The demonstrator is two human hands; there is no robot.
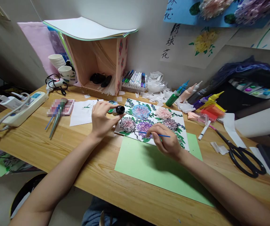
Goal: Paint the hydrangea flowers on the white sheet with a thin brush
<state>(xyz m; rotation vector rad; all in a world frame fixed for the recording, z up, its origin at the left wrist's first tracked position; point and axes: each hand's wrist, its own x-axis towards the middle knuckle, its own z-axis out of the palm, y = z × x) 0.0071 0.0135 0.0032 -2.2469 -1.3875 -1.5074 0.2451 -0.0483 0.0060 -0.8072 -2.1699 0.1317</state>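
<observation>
My left hand (102, 119) is closed round a small black bottle (120, 110), held at the left edge of the flower painting (161, 105). Between the fingers of my right hand (164, 138) is a thin blue paintbrush (163, 135), its tip over the lower left part of the painting, between the pink and purple flowers. Blue, pink, purple and dark flowers with green leaves cover the white sheet. Part of the painting lies on a light green sheet (135, 160). A small paint container, partly hidden, stands behind the bottle.
Large scissors (240, 157) lie at the right. Paint bottles (172, 98), markers (137, 79) and crumpled tissue (157, 82) line the wall. A pink box (122, 59) stands at the back. Left are a power strip (29, 108), brushes (55, 125) and a white paper (80, 116).
</observation>
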